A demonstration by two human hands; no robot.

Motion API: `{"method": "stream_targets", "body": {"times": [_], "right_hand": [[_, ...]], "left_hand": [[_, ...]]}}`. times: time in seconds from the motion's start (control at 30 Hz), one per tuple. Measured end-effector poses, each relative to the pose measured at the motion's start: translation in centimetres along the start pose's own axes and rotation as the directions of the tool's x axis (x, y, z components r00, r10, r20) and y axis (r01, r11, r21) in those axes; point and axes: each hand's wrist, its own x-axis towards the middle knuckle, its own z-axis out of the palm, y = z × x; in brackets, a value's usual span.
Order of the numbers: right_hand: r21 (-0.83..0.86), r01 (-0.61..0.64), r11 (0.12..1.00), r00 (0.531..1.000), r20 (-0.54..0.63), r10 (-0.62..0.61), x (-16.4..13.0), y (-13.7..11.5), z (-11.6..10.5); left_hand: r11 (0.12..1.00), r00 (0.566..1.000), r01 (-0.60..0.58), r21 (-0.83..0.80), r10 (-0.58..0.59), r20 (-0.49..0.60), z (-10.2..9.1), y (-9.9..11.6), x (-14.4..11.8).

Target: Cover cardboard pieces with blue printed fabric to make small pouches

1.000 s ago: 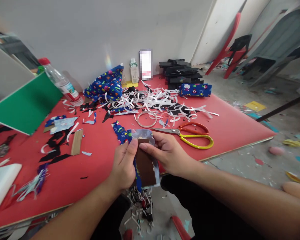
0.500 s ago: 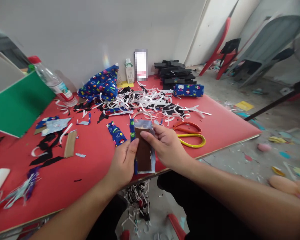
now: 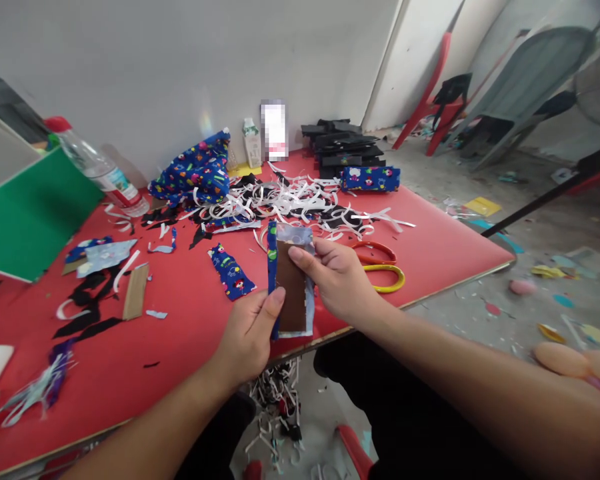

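Observation:
Both hands hold a brown card piece [image 3: 292, 293] edged with blue patterned fabric, upright over the near edge of the red table [image 3: 180, 333]. My left hand [image 3: 247, 333] pinches its lower left edge with thumb on the card. My right hand [image 3: 337, 280] grips the upper right, thumb pressing the card's top. A loose strip of the same blue fabric [image 3: 231, 271] lies on the table just left of the card. Yellow and orange scissors [image 3: 383, 265] lie behind my right hand.
A heap of white and black paper strips [image 3: 300, 200], blue fabric bundle [image 3: 195, 172], black card stack [image 3: 343, 143], water bottle [image 3: 97, 167] and green board [image 3: 30, 220] crowd the far side. Scraps lie at left. Red and grey chairs stand on the littered floor at right.
The card has been raised and turned more upright, away from my lap toward the table. My right thumb slid to its top edge. The view shifted slightly right.

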Motion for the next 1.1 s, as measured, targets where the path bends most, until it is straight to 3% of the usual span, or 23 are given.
{"method": "stream_targets", "body": {"times": [0.2, 0.27, 0.43, 0.6, 0.73, 0.83, 0.93, 1.0, 1.1], "right_hand": [[0.117, 0.046, 0.992, 0.989, -0.145, -0.029, 1.0, 0.1, -1.4], [0.137, -0.027, 0.990, 0.993, -0.112, 0.042, 0.9, 0.1, -1.7], [0.240, -0.165, 0.957, 0.986, 0.033, 0.162, 0.3, -0.1, -1.4], [0.268, -0.171, 0.948, 0.984, 0.009, 0.176, 0.5, -0.4, -1.5], [0.211, -0.193, 0.958, 0.981, 0.065, 0.183, 0.4, -0.3, -1.7], [0.147, -0.168, 0.975, 0.979, 0.138, 0.148, 0.4, -0.1, -1.5], [0.107, -0.141, 0.984, 0.977, 0.175, 0.121, 0.4, 0.2, -1.5], [0.070, -0.137, 0.988, 0.966, 0.229, 0.118, 0.4, 0.2, -1.6], [-0.124, -0.104, 0.987, 0.910, 0.390, 0.145, 0.0, -0.4, -1.8]], "left_hand": [[0.998, 0.994, 0.014, 0.067, -0.021, 0.107, -0.5, -0.9, -0.3], [0.996, 0.992, 0.005, 0.091, -0.016, 0.122, -0.5, -0.9, -0.3], [0.997, 0.997, 0.073, 0.015, -0.074, 0.022, -0.5, -0.4, 0.3], [0.986, 0.991, 0.122, -0.113, -0.114, 0.077, -1.1, -0.5, 0.3], [0.962, 0.995, 0.098, -0.254, -0.100, 0.005, -1.3, -0.6, 0.7], [0.987, 0.994, 0.104, -0.124, -0.107, -0.020, -1.2, -0.4, 1.0], [0.993, 0.993, 0.118, -0.003, -0.118, 0.029, -1.2, -0.1, 1.1], [0.988, 0.988, 0.152, -0.039, -0.151, 0.030, -1.5, -0.1, 1.0], [0.970, 0.982, 0.143, -0.195, -0.164, -0.093, -2.2, -0.3, 1.1]]}}
